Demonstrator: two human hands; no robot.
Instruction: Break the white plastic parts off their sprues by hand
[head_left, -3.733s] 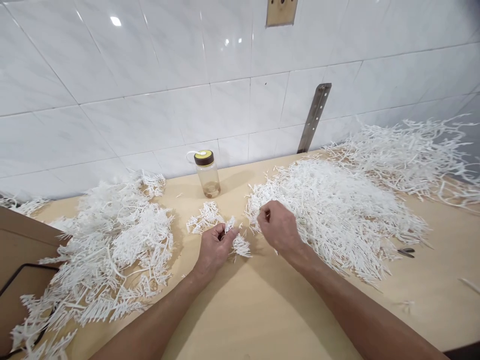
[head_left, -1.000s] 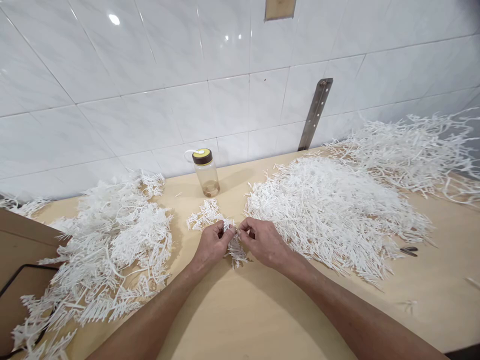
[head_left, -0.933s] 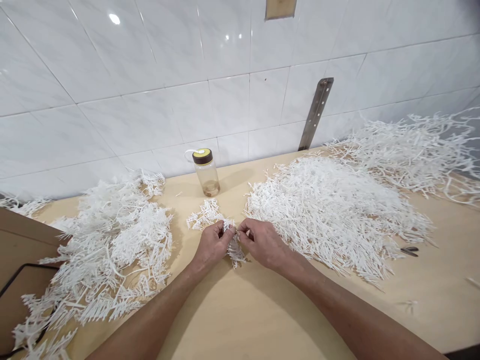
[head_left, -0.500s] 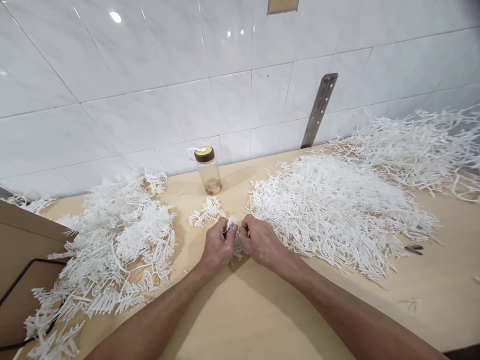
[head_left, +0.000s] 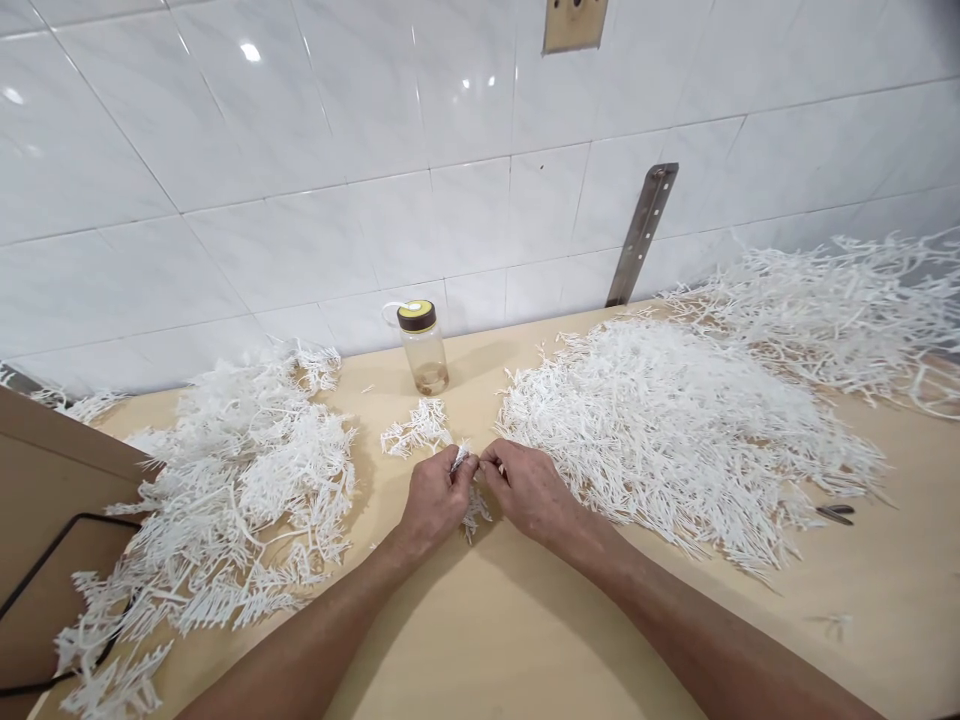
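My left hand (head_left: pixel 441 490) is closed around a small white branched plastic piece (head_left: pixel 474 515), whose spiky ends show above and below the fingers. Against it, my right hand (head_left: pixel 523 482) pinches with thumb and forefinger; whatever lies between those fingertips is too small to make out. Just beyond my hands lies a small cluster of white branched pieces (head_left: pixel 417 428). To the right of my right hand spreads a big heap of thin white sprigs (head_left: pixel 675 430). Left of my left hand is a looser pile of white branched pieces (head_left: pixel 255 480).
A clear bottle (head_left: pixel 426 350) with a dark and yellow lid stands near the tiled wall. A perforated metal strip (head_left: pixel 642 235) leans there. More white strands (head_left: pixel 840 300) lie at the back right. Small dark snips (head_left: pixel 835 514) rest on the tabletop (head_left: pixel 510 640); a cardboard box (head_left: pixel 64 480) stands left.
The view has tilted slightly, so the scene sits a little lower. My right fingertips have shifted slightly at the piece, and both hands stay close together.
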